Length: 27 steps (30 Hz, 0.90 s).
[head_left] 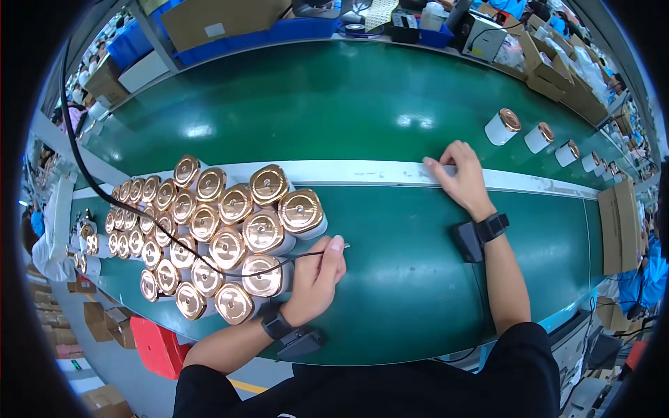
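In my left hand, thumb and fingers are closed on the end of a thin black cable. A small metal tip sticks out past my thumb. From my hand the cable runs left across a close-packed group of white jars with shiny copper-coloured square lids. The nearest jars stand right beside my left hand. My right hand rests at the white rail, thumb stretched out apart from the loosely curled fingers, with nothing seen in it. Both wrists wear black straps with small dark boxes.
Beyond the rail, a row of similar copper-lidded jars stands on the green belt at the right. Cardboard boxes border the right side. A red stool is at the lower left. Bins and equipment line the far edge.
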Tool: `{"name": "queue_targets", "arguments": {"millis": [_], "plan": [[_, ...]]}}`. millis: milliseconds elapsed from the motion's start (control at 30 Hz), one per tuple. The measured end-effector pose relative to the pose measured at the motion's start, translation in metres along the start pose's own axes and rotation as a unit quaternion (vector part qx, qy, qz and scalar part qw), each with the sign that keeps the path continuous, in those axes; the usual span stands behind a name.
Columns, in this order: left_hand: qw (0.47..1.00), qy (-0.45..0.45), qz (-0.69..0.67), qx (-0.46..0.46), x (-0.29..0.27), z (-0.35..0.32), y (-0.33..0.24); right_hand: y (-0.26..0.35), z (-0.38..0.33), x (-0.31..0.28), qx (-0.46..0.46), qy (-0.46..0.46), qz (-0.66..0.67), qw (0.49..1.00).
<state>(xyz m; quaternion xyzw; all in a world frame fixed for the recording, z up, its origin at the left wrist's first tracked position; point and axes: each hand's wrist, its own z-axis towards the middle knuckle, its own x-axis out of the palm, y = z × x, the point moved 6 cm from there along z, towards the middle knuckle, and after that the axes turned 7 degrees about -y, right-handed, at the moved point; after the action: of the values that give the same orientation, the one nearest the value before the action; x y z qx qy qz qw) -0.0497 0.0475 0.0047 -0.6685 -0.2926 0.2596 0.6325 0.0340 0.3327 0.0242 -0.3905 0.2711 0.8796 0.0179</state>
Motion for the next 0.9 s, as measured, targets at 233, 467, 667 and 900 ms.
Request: {"name": "queue_targets", "arguments": {"millis": [233,467,667,900], "plan": [[1.000,-0.001,-0.013,-0.021,0.001,0.002,0.003,0.015,0.001,-0.002,-0.029,0.024,-0.040,0.998],[1.000,0.003,0.017,-0.004,0.000,0.003,0.001,0.069,0.003,0.009,-0.217,0.080,-0.095,0.968],[1.000,-0.002,0.012,0.008,0.000,0.002,-0.001,0.088,0.008,0.015,-0.336,0.199,-0.269,0.880],[0.999,0.005,0.034,0.028,-0.002,0.004,0.000,0.092,0.020,0.029,-0.382,0.271,-0.252,0.847]]}}
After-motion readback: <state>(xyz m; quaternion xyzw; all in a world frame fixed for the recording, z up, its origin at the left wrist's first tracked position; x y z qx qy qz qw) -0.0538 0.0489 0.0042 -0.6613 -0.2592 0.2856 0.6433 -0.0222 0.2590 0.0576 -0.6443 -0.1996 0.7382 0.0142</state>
